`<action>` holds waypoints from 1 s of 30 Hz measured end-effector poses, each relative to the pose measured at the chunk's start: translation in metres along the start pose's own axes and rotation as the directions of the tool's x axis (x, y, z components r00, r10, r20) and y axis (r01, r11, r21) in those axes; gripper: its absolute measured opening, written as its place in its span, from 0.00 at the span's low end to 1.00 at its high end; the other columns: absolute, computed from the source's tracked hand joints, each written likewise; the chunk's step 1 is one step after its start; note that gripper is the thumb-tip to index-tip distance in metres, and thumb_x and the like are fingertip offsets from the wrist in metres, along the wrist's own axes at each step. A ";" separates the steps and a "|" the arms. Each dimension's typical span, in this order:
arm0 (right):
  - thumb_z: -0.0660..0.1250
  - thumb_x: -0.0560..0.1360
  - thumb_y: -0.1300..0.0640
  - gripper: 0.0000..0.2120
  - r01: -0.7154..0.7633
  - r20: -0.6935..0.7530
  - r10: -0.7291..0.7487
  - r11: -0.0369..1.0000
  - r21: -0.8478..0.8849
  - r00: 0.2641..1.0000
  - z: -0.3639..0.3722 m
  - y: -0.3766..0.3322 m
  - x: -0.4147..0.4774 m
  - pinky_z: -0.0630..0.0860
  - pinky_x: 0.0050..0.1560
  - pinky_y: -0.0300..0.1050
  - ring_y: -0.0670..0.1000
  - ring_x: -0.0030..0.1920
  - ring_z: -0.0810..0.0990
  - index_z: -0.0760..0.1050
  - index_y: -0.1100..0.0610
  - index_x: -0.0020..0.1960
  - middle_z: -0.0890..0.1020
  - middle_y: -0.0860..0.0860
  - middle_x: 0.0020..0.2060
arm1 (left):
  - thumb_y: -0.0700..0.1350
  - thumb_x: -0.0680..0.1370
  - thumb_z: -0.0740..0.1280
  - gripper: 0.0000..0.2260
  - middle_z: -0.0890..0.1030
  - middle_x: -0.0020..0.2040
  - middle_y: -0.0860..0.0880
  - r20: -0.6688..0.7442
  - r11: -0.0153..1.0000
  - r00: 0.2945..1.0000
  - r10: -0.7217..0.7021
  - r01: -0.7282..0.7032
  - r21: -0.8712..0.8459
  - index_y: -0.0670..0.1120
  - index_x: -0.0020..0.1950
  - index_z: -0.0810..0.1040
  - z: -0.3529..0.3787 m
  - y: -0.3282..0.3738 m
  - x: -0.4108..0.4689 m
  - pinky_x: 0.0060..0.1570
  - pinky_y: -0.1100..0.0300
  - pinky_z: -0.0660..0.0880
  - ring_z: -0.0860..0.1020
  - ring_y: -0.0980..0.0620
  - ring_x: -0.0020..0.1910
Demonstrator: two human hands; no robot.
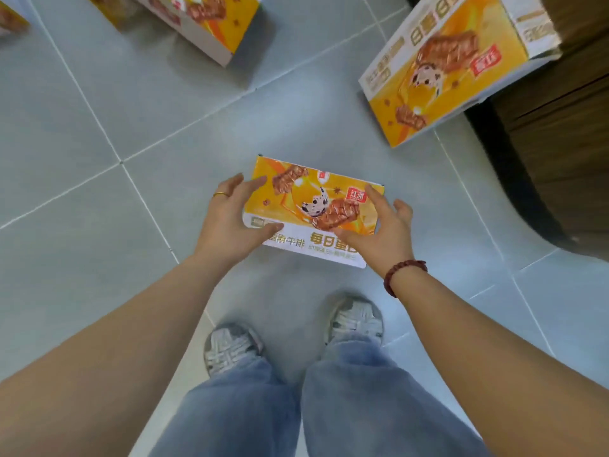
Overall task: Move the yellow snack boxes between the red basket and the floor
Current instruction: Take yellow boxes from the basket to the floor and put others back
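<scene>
A yellow snack box (306, 196) with chocolate-bar pictures lies flat at floor level, just ahead of my shoes. My left hand (227, 219) grips its left end, thumb across the near white edge and fingers along the far corner. My right hand (379, 229) grips the right end, thumb on the near edge and index finger on the top face; its other fingers are spread off the box. A second yellow box (448, 67) lies on the floor at the far right, and a third (197, 18) at the top. The red basket is out of view.
Grey floor tiles (99, 127) spread all around. Dark wooden furniture (560, 143) with a black base stands at the right, touching the far-right box. A sliver of another box (10, 18) shows at the top left corner. My shoes (230, 347) stand close behind the held box.
</scene>
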State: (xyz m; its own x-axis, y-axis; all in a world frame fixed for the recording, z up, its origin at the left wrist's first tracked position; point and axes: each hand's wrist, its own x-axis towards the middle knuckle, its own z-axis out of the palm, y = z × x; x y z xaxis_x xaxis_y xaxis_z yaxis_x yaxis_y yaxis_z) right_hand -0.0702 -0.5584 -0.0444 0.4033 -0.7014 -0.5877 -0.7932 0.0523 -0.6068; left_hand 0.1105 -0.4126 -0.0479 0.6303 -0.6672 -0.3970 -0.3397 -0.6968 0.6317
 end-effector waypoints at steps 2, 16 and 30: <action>0.78 0.64 0.51 0.45 -0.038 0.030 0.038 0.999 0.013 0.999 0.013 0.014 0.017 0.56 0.70 0.41 0.53 0.75 0.51 0.58 0.42 0.73 0.50 0.58 0.74 | 0.50 0.64 0.78 0.37 0.59 0.74 0.44 0.018 1.000 1.000 -0.013 0.013 -0.025 0.57 0.70 0.66 0.018 -0.012 0.012 0.63 0.68 0.55 0.56 0.52 0.74; 0.80 0.60 0.51 0.58 0.038 0.048 -0.035 0.997 -0.069 0.998 0.015 -0.012 0.003 0.66 0.67 0.48 0.57 0.64 0.71 0.43 0.40 0.75 0.62 0.56 0.65 | 0.48 0.60 0.81 0.45 0.59 0.71 0.46 -0.004 1.000 1.000 0.005 -0.005 -0.027 0.59 0.72 0.62 0.007 -0.004 0.018 0.60 0.64 0.61 0.65 0.49 0.68; 0.79 0.60 0.45 0.59 0.385 0.053 -0.382 0.900 -0.203 0.923 -0.138 -0.293 -0.140 0.66 0.65 0.48 0.54 0.67 0.65 0.36 0.37 0.73 0.59 0.53 0.67 | 0.53 0.57 0.80 0.49 0.60 0.69 0.46 -0.310 0.996 0.947 0.080 -0.086 -0.007 0.59 0.73 0.59 -0.286 0.177 -0.081 0.63 0.61 0.62 0.64 0.50 0.68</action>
State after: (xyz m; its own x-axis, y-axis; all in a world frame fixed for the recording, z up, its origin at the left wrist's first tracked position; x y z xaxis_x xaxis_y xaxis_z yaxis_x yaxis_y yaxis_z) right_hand 0.0428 -0.5739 0.2891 0.6994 -0.6296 -0.3385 -0.6516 -0.3669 -0.6639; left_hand 0.1991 -0.4068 0.2859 0.7864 -0.6061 -0.1191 -0.3882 -0.6349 0.6680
